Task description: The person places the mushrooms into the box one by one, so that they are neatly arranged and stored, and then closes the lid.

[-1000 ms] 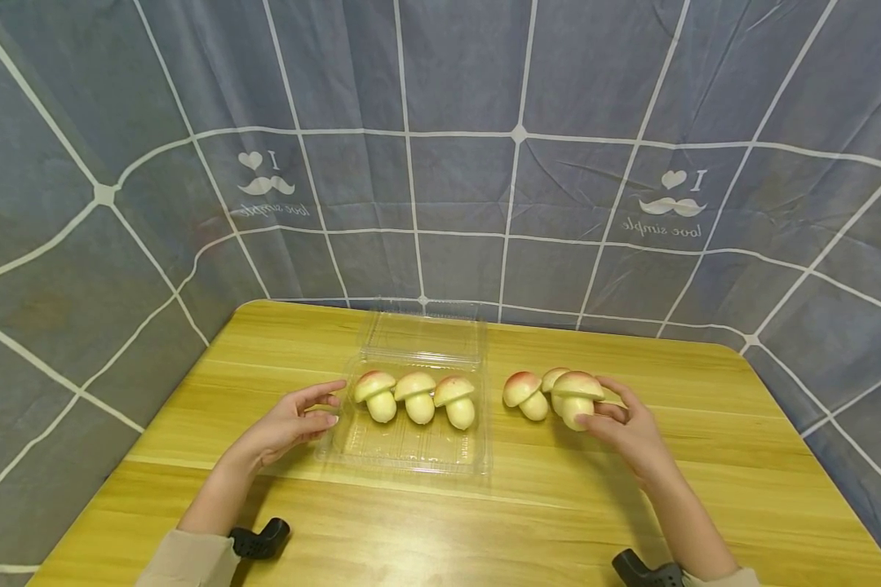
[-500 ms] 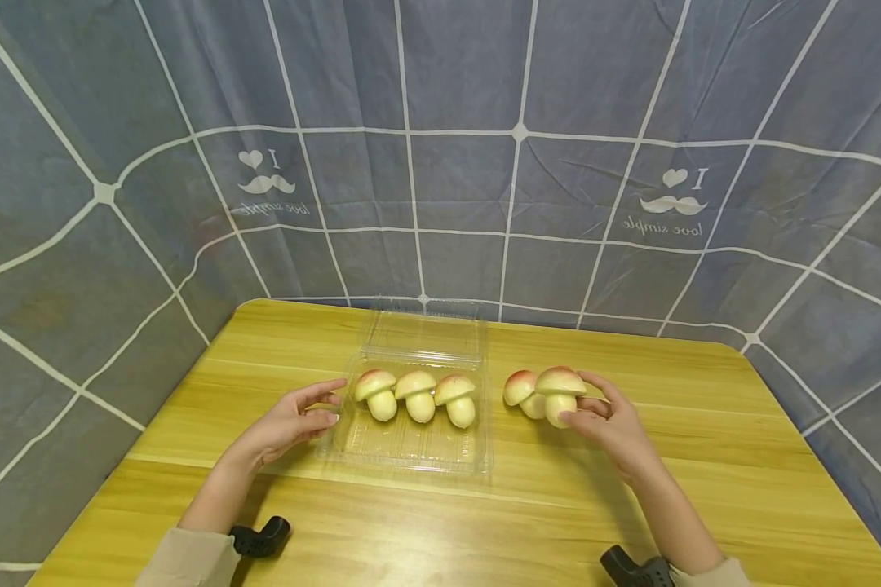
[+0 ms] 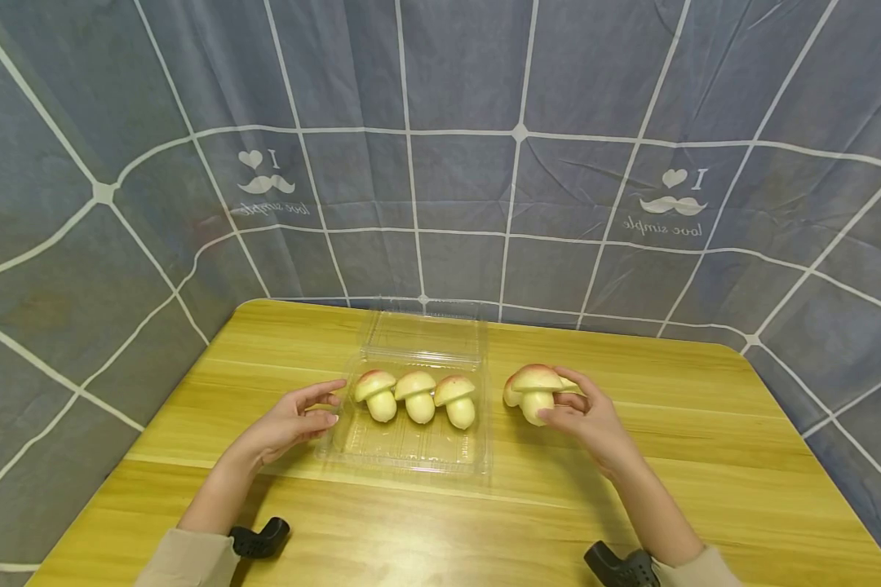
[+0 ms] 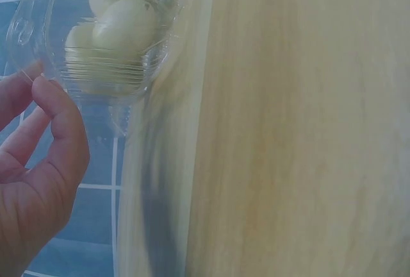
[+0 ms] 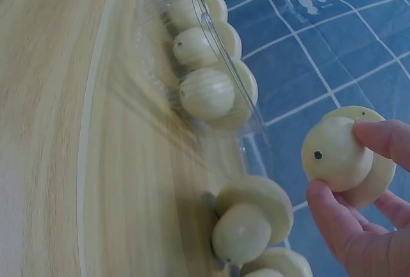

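Observation:
My right hand [image 3: 591,416] pinches a toy mushroom [image 3: 536,390] with a red-tinged cap between thumb and fingers. In the right wrist view that mushroom [image 5: 339,155] is held above the table. Two more mushrooms lie on the tabletop below, one mushroom [image 5: 242,229] in fuller view; the head view mostly hides them behind the held one. Left of them stands an open clear plastic container [image 3: 404,448] with three mushrooms [image 3: 416,398] in a row. My left hand [image 3: 289,424] has its fingertips at the container's left rim, thumb and index finger apart, nothing gripped between them.
The container's hinged lid [image 3: 422,336] lies folded back toward the curtain. A wooden table [image 3: 426,530] bears everything, its rear edge meeting a grey-blue checked curtain [image 3: 455,179]. Black wrist devices sit on both forearms.
My right hand has carried its mushroom leftward, toward the container, and now it covers much of the left loose mushroom. The left hand and the container stay put.

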`<action>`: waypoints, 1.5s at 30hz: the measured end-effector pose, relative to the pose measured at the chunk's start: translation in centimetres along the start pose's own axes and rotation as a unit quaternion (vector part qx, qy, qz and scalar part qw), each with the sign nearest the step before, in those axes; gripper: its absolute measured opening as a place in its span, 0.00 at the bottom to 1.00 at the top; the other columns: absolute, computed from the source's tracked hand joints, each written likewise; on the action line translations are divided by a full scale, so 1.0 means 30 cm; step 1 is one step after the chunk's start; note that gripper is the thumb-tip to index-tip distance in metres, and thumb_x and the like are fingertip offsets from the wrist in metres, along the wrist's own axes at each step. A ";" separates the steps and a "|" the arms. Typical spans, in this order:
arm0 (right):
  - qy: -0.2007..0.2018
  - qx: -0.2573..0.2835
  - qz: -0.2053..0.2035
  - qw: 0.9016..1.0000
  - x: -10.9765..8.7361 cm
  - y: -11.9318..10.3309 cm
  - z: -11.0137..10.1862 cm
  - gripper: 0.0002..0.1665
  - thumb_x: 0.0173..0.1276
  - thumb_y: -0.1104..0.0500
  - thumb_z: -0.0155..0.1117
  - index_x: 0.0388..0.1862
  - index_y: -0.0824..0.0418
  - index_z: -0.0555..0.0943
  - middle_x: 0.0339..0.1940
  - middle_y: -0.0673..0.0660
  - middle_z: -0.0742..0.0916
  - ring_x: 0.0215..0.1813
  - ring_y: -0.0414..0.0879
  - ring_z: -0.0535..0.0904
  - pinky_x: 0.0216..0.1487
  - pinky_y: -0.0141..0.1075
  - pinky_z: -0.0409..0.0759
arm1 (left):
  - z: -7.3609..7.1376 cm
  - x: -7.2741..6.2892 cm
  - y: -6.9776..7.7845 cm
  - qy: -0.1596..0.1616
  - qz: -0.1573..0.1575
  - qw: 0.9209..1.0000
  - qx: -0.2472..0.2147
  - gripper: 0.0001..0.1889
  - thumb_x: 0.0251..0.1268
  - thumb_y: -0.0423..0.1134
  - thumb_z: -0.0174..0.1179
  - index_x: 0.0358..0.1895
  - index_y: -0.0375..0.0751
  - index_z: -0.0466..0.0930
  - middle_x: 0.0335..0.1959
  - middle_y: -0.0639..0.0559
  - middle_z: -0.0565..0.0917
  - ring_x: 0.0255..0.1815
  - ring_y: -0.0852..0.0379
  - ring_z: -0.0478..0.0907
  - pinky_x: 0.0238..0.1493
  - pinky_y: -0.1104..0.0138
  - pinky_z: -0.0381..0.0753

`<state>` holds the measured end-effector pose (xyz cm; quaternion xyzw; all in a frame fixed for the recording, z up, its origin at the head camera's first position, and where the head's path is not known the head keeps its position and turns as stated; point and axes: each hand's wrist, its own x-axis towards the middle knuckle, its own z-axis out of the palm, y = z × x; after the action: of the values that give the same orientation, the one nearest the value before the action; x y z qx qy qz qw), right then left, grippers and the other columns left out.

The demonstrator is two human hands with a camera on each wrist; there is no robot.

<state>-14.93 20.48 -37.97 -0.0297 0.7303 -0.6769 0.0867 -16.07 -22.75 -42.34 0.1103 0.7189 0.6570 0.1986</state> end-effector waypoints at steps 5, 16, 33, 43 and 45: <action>-0.011 0.008 0.000 1.000 0.005 -0.003 0.024 0.43 0.56 0.71 0.65 0.70 0.65 0.57 0.38 0.51 0.83 0.37 0.39 0.80 0.42 0.32 0.78 | 0.002 -0.001 -0.001 -0.004 0.002 1.000 -0.004 0.34 0.66 0.31 0.55 0.71 0.29 0.48 0.54 0.35 0.60 0.40 0.60 0.72 0.37 0.70 0.75; -0.032 -0.007 0.000 0.999 0.021 0.005 0.083 0.43 0.56 0.69 0.67 0.69 0.64 0.60 0.39 0.54 0.80 0.42 0.41 0.77 0.44 0.34 0.77 | 0.000 -0.004 -0.003 0.001 -0.003 1.000 -0.002 0.34 0.66 0.32 0.55 0.71 0.30 0.49 0.55 0.36 0.61 0.44 0.57 0.72 0.38 0.69 0.75; -0.062 -0.023 0.010 0.998 0.039 0.014 0.156 0.43 0.54 0.66 0.69 0.68 0.62 0.62 0.44 0.61 0.78 0.42 0.45 0.76 0.43 0.35 0.77 | -0.001 -0.003 -0.005 0.001 -0.001 1.000 -0.001 0.34 0.66 0.32 0.55 0.71 0.30 0.49 0.55 0.37 0.61 0.42 0.58 0.72 0.38 0.70 0.76; -0.068 -0.018 0.011 0.997 0.045 0.017 0.200 0.43 0.52 0.68 0.70 0.67 0.62 0.64 0.39 0.58 0.79 0.40 0.46 0.78 0.42 0.35 0.76 | -0.001 -0.001 -0.005 -0.001 -0.002 1.000 -0.004 0.34 0.66 0.32 0.55 0.71 0.30 0.49 0.58 0.32 0.58 0.42 0.59 0.72 0.38 0.70 0.76; -0.069 -0.021 0.012 0.997 0.045 0.018 0.206 0.43 0.52 0.68 0.70 0.67 0.62 0.64 0.38 0.58 0.80 0.40 0.46 0.79 0.43 0.35 0.76 | -0.001 -0.001 -0.006 -0.002 -0.001 1.000 -0.004 0.34 0.66 0.32 0.55 0.71 0.30 0.49 0.58 0.32 0.58 0.42 0.59 0.72 0.38 0.70 0.76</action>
<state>-15.18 14.22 -39.06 -0.0701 0.7367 -0.6569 0.1444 -16.05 -22.81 -42.50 0.1099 0.7160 0.6595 0.2010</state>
